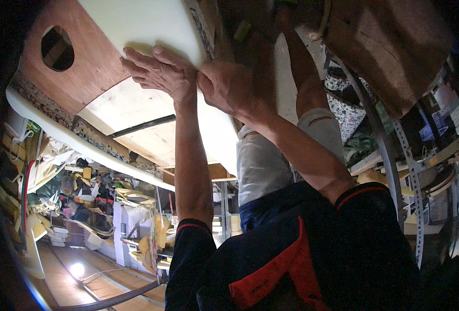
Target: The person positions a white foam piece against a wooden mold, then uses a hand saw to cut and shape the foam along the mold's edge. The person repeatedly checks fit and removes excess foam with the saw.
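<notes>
A sheet of cream-white foam (144, 23) lies over a wooden furniture frame with a reddish plywood panel (84, 57) and a paler panel (131, 103). My left hand (159, 72) rests flat on the foam, its fingers stretched and spread. Right beside its wrist, my right hand (228, 87) is closed at the foam's near edge, thumb against the edge and the other fingers curled; it is slightly blurred and its fingertips are hidden. Speckled foam (201, 23) shows beneath the white layer along that side.
An oval hole (58, 48) opens through the plywood. White foam (84, 142) also edges the frame's left side. Foam scraps and clutter (89, 197) fill the lower left. To the right are a speckled foam roll (343, 103), a perforated metal upright (413, 181) and a brown sheet (390, 46).
</notes>
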A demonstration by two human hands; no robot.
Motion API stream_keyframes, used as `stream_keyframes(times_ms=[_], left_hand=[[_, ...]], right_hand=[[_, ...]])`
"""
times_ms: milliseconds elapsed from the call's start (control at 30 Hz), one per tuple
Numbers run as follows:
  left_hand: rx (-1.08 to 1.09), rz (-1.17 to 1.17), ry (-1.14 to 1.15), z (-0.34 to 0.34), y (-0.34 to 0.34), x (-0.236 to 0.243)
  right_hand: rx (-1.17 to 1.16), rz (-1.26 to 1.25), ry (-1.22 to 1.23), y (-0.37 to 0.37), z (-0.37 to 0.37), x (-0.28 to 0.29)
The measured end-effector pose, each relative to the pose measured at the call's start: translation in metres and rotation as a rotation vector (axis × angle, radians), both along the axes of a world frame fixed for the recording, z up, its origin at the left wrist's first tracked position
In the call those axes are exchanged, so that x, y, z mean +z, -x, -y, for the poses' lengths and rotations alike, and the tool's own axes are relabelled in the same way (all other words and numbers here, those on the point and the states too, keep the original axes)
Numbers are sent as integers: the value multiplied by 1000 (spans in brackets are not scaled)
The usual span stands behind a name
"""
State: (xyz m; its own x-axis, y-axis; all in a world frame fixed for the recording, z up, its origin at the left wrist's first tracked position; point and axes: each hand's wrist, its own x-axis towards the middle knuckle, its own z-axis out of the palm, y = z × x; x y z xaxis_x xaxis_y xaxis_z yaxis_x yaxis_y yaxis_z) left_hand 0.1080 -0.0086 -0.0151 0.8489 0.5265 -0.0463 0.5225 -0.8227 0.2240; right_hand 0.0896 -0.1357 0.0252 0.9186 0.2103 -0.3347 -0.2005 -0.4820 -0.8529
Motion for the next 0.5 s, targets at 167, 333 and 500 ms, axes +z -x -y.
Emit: stream_keyframes(times_ms=[167,333,500], left_hand=[[40,-23,-3,5,-1,0],[29,-40,-18,5,-1,-1],[34,-54,25,6,-1,-1]], right_hand=[[31,-37,101,-4,10,1],[38,-137,120,0,10,-5],[-11,-129,124,4,14,-19]])
